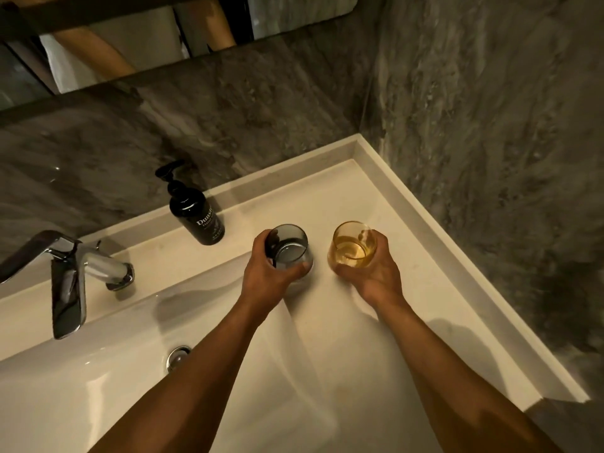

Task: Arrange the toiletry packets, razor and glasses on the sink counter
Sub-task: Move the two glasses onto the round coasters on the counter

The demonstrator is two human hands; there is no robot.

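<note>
Now one glass (289, 248) per hands (271, 273).

The grey glass (291, 248) is smoky and see-through, upright, wrapped by the left hand (266, 276) with the thumb on its near side; the amber glass (353, 245) is clear yellow, upright, gripped by the right hand (376, 276) from its right; both sit low over the white counter (425, 256), near each other, not touching.
</note>
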